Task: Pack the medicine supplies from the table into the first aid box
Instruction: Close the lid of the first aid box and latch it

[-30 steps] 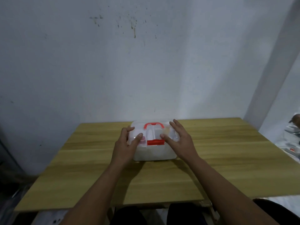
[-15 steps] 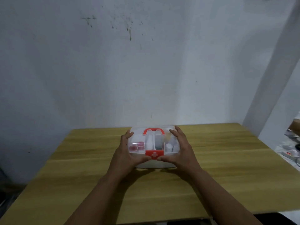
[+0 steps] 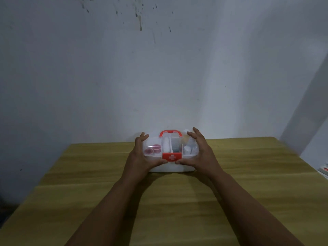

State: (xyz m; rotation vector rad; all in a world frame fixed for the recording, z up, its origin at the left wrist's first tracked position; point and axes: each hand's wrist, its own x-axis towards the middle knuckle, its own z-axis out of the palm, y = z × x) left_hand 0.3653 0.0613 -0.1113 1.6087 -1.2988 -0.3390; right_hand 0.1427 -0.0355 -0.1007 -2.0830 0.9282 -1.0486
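A white first aid box (image 3: 170, 168) with a clear lid, a red handle (image 3: 170, 133) and a red cross latch (image 3: 171, 157) stands on the wooden table (image 3: 177, 201) near the far edge. Its lid is down. Through the lid I see pink round pieces (image 3: 153, 149) on the left, white rolls in the middle and small white items on the right. My left hand (image 3: 142, 157) clasps the box's left end and my right hand (image 3: 200, 155) its right end, both thumbs under the latch.
A stained white wall stands right behind the table. At the far right edge, beyond the table, some white and red objects (image 3: 324, 171) show partly.
Both hands slid from the lid's top to the box's ends, thumbs meeting under the red latch. The view has dropped lower and closer to the box.
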